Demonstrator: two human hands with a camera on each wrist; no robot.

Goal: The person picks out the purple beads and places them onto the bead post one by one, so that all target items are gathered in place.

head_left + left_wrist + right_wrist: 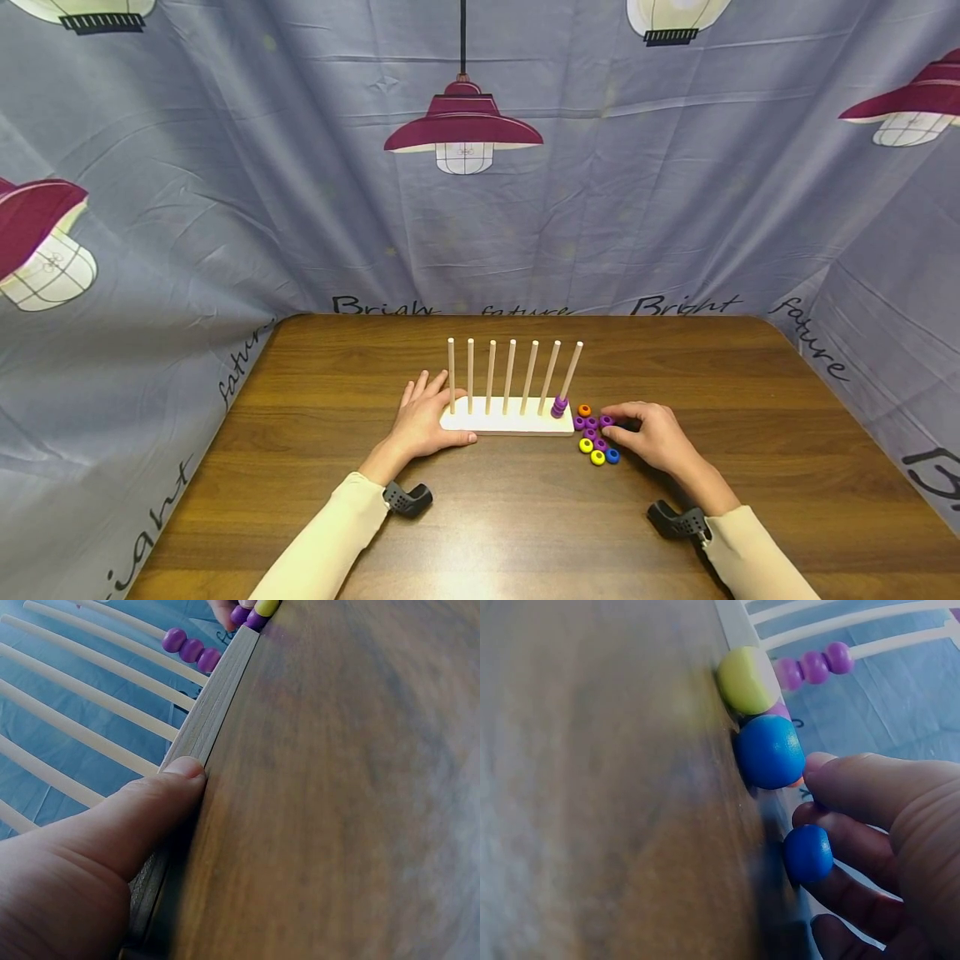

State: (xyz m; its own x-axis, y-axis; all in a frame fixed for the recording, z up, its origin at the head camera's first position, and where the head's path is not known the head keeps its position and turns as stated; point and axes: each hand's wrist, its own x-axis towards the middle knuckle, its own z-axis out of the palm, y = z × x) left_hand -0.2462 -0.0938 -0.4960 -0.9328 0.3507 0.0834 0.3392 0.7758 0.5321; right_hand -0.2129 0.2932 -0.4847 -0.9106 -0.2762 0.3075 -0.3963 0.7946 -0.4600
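A pale wooden peg rack (506, 423) with several upright pegs stands on the table. Three purple beads (193, 650) are stacked low on its rightmost peg. My left hand (422, 419) grips the rack's left end, thumb (161, 799) along the front edge and the other fingers spread behind. To the right of the rack lies a loose cluster of purple, yellow, orange and blue beads. There, my right hand (651, 435) pinches a purple bead (606, 422) between thumb and index finger; the thumb mostly hides it in the right wrist view. A blue bead (808, 853) sits against the lower fingers.
Another blue bead (770, 752) and a yellow bead (748, 680) lie in front of the right thumb. An orange bead (584, 411) is at the cluster's back. The brown wooden table (480, 525) reaches back to a printed grey-blue curtain (465, 242).
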